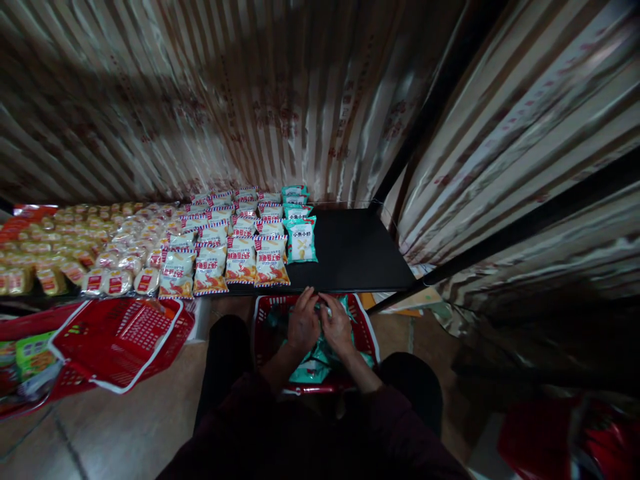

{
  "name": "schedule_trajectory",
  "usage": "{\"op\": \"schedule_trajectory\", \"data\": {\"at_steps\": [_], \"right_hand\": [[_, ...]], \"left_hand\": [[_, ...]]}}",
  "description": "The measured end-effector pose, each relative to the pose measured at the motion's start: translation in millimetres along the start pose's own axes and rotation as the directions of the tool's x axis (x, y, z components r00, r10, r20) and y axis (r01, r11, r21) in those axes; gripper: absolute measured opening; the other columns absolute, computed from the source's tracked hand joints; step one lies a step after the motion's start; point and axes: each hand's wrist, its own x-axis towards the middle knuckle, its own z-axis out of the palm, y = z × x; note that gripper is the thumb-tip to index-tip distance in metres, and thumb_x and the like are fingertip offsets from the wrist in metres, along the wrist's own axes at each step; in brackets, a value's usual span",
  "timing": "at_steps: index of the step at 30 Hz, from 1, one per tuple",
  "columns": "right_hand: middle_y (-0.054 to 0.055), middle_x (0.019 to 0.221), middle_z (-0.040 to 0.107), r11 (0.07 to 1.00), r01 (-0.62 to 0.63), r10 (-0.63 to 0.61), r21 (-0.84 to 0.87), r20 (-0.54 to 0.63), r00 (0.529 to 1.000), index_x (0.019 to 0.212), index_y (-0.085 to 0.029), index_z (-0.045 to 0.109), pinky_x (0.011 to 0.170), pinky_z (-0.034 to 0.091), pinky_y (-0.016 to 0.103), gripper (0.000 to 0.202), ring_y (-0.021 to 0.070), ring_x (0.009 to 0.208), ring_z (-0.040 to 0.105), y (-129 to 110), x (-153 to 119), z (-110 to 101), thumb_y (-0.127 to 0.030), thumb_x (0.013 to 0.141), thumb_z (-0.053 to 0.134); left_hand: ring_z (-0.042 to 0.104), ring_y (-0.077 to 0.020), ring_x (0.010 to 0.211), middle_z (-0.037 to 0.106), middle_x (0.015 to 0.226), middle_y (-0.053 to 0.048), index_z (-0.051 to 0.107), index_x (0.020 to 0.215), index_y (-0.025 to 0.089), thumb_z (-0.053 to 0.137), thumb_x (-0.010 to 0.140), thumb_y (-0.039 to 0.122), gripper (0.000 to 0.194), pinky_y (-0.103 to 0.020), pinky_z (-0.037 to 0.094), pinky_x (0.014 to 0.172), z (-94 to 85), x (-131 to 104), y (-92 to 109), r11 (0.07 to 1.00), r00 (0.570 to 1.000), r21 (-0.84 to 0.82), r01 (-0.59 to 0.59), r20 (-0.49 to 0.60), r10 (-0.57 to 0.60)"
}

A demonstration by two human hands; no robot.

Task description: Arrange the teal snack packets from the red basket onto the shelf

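My left hand (303,325) and my right hand (337,325) are close together over the red basket (371,337), near the shelf's front edge. The fingers of both are bent inward and their tips nearly meet; whatever they hold is hidden or too small to make out. Below and around them, several teal snack bags (310,371) lie loosely in the basket. On the black shelf (357,247) just ahead, a row of teal snack bags (301,241) stands one behind another. To its left are several rows of orange-and-white snack bags (271,261).
Individually wrapped round snacks (117,281) cover the shelf's left part. Another red basket (127,340) with a white handle sits on the floor at left, beside a green packet (35,357). A striped curtain (240,100) hangs behind; a dark metal post (500,230) slants at right.
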Motion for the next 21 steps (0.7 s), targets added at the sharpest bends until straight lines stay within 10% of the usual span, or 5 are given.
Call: {"op": "schedule_trajectory", "data": {"at_steps": [9, 15, 21], "right_hand": [[0.012, 0.106, 0.066, 0.974, -0.084, 0.12, -0.212, 0.161, 0.98, 0.108, -0.017, 0.064, 0.095, 0.046, 0.04, 0.036, 0.0236, 0.102, 0.059, 35.4, -24.3, 1.5, -0.02, 0.083, 0.038], [0.013, 0.113, 0.065, 0.898, -0.169, 0.274, -0.407, 0.214, 0.938, 0.113, -0.015, 0.063, 0.099, 0.04, 0.038, 0.037, 0.0243, 0.11, 0.057, 53.7, -35.6, 3.3, -0.024, 0.085, 0.042], [0.01, 0.111, 0.066, 0.884, -0.132, 0.304, -0.448, 0.339, 0.89, 0.103, -0.019, 0.067, 0.099, 0.038, 0.036, 0.032, 0.023, 0.11, 0.057, 52.9, -32.8, 2.3, -0.037, 0.088, 0.045]], "left_hand": [[0.043, -0.0218, 0.131, 0.05, 0.138, -0.014, 0.059, 0.12, 0.013, 0.039, 0.076, 0.003, 0.049, -0.041, 0.036, 0.111, 21.8, -26.7, -7.9, 0.985, 0.985, 0.006, 0.17, 0.037, -0.17], [0.048, -0.0247, 0.128, 0.059, 0.128, -0.012, 0.061, 0.116, 0.014, 0.048, 0.073, 0.005, 0.045, -0.04, 0.036, 0.111, 41.5, -40.5, -27.7, 0.878, 0.873, 0.016, 0.479, 0.096, -0.478], [0.047, -0.0269, 0.128, 0.058, 0.128, -0.015, 0.063, 0.109, 0.013, 0.047, 0.07, 0.002, 0.044, -0.045, 0.034, 0.111, 53.1, -45.0, -40.8, 0.876, 0.875, 0.019, 0.481, 0.046, -0.481]]}}
